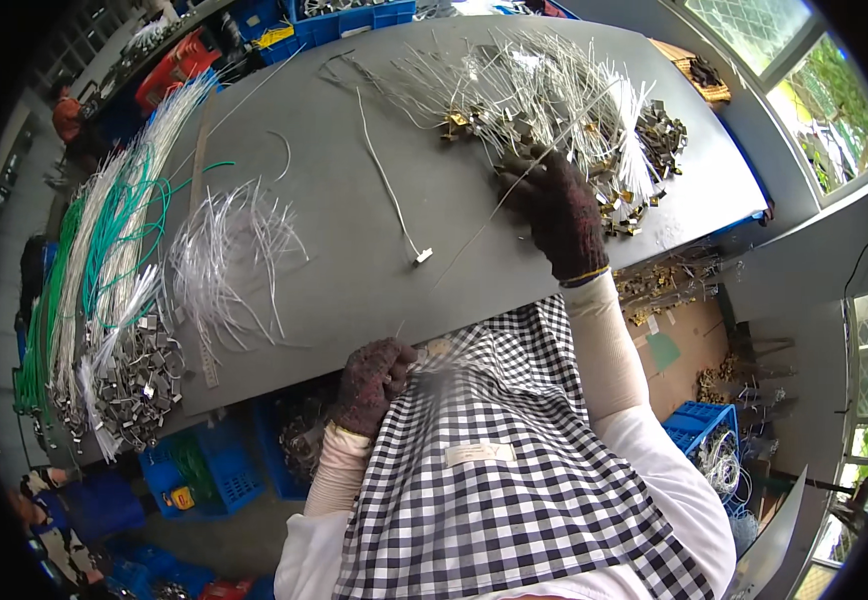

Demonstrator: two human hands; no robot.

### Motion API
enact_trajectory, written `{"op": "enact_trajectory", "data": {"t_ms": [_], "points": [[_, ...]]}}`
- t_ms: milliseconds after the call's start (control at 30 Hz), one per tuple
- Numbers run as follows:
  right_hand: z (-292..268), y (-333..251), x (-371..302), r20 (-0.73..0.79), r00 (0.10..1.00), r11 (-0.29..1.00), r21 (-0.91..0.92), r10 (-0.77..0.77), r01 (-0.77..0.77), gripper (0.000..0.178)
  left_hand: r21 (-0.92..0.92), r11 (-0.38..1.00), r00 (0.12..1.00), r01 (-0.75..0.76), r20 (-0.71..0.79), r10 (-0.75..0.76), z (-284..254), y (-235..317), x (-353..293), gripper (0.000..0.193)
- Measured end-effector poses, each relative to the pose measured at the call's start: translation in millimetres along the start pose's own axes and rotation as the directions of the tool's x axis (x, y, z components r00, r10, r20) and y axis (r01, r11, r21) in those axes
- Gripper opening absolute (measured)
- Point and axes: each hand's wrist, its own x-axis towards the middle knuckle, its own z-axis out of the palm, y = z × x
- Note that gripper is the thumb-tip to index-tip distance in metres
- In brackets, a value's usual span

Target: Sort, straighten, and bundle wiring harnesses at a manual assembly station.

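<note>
My right hand (561,215), in a dark knitted glove, is at the near side of a heap of white wires (544,90) with brass-coloured and dark metal end pieces (662,140). Its fingers are curled around a thin pale wire (489,220), which slants across them over the table. My left hand (372,385), gloved alike, is closed at the table's near edge; anything inside it is hidden. Between the hands, farther in, a single white wire (382,175) lies on the grey table (344,250), a small pale metal piece (422,257) at its near end.
Clear plastic strips (229,255) lie left of centre beside a long ruler (199,165). Bundles of green wires (119,235) and white wires with metal clips (139,385) line the left edge. Blue crates (204,470) stand below the table; a person (67,115) is far left.
</note>
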Motion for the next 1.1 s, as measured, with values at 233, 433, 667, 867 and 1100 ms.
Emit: {"op": "enact_trajectory", "data": {"t_ms": [233,433,667,867,1100], "points": [[16,-14,1,-0.188,0.963,0.976,0.130,0.194,-0.172,0.023,0.015,0.999,0.999,-0.034,0.031,0.034,6,-11,-8,0.023],[18,5,-1,-0.202,0.948,0.958,0.202,0.244,-0.203,0.023,0.091,0.995,0.997,-0.029,0.072,0.023,5,-15,-12,0.017],[22,-14,13,-0.137,0.958,0.968,0.010,0.251,-0.252,0.026,0.413,0.858,0.952,-0.305,0.097,0.291,10,-22,-10,0.023],[31,-16,31,-0.049,0.980,0.977,-0.083,0.191,-0.195,0.027,0.205,0.960,0.981,-0.191,0.004,0.195,21,-3,-11,0.039],[33,5,5,-0.045,0.964,0.965,0.031,0.261,-0.259,0.025,0.407,0.876,0.965,-0.257,0.056,0.257,19,-30,-15,0.022]]}}
